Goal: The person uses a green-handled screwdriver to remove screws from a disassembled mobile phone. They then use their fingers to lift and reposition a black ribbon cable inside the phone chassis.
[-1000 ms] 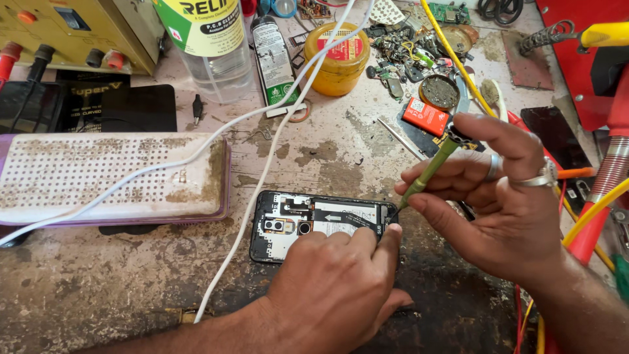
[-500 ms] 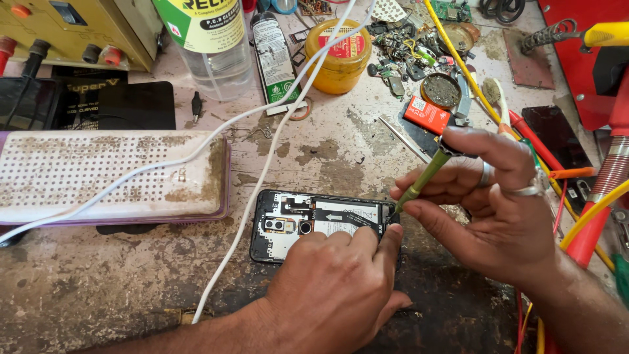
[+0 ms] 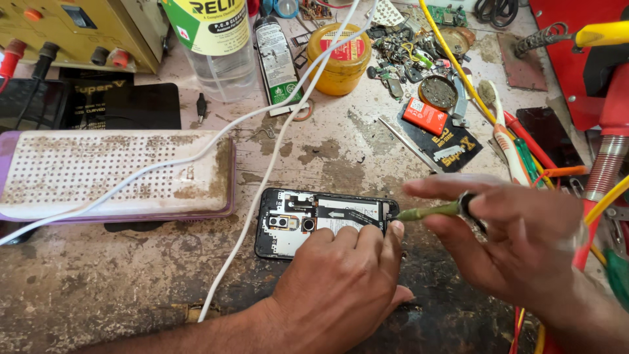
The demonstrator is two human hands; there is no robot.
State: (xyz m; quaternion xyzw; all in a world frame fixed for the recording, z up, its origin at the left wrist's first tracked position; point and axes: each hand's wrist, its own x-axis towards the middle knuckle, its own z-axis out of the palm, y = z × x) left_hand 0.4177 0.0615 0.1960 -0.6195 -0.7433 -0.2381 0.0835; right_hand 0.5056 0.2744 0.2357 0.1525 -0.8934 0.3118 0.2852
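My left hand (image 3: 341,282) presses flat on the opened black phone with its back cover off (image 3: 308,219), fingers spread on its near half. My right hand (image 3: 517,242) pinches the thin green-handled screwdriver (image 3: 429,211); a second ago it stood steep, now it lies nearly level, tip at the phone's right edge just beyond my left fingertips, prying sideways, I judge.

Worn, stained workbench (image 3: 98,288) in bright light, cluttered along the back.
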